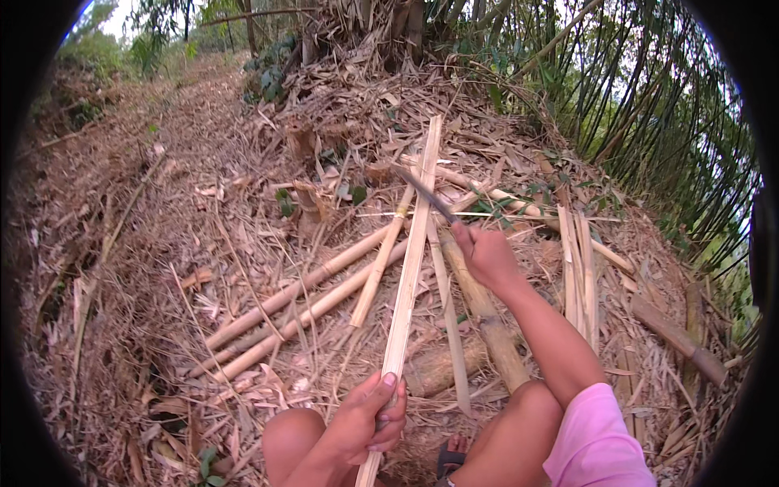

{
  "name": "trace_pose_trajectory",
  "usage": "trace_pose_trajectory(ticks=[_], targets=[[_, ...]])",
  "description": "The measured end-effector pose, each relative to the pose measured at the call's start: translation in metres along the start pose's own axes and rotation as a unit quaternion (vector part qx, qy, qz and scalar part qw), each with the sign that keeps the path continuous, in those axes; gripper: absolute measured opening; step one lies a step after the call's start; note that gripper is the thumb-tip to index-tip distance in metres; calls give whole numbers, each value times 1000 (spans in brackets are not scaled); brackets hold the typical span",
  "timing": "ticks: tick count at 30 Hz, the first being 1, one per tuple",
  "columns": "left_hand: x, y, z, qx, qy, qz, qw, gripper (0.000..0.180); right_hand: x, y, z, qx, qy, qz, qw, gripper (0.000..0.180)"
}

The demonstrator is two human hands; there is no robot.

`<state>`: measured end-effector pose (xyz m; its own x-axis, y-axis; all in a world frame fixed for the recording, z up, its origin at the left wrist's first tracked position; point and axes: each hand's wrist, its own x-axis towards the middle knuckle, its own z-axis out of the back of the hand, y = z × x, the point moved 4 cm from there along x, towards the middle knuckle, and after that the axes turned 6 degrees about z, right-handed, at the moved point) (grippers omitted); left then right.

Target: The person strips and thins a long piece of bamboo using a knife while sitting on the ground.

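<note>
Here, my left hand (372,418) has its fingers wrapped around the strip (412,264) at the lower middle of the frame, and the strip runs up to the upper middle. My right hand (487,256), right of center, is curled around the handle of the knife (438,205); its blade slants across the strip, though I can't tell whether they touch. Poles (300,286) lie left of center; bamboo (641,105) stands upper right.

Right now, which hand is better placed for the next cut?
Likely the right hand: it grips the knife, blade crossing the bamboo strip; the left hand holds the strip lower down.
</note>
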<state>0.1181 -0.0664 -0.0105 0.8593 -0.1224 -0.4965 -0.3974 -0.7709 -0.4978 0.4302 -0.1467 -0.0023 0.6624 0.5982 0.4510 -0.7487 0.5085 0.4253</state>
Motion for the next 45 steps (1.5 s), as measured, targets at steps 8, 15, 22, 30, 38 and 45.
trace_pose_trajectory(ticks=[8, 15, 22, 30, 38, 45], targets=[[-12, -9, 25, -22, -36, -8, 999, 23, -100, 142, -8, 36, 96, 328, 939, 61], [-26, -11, 11, 29, -88, -45, 995, 22, -80, 126, -17, -5, 38, 310, 950, 64], [-19, -13, 13, 12, -66, -36, 997, 22, -81, 126, -8, 24, 108, 201, 973, 68], [-18, -11, 9, -19, -35, -38, 998, 23, -60, 102, -18, 27, 128, 129, 983, 66], [-34, -1, 2, 14, -43, 14, 999, 23, -27, 35, 7, 99, 100, -85, 986, 61], [-16, -9, 15, 13, -61, -14, 998, 24, -75, 102, 1, 0, 71, 267, 961, 62]])
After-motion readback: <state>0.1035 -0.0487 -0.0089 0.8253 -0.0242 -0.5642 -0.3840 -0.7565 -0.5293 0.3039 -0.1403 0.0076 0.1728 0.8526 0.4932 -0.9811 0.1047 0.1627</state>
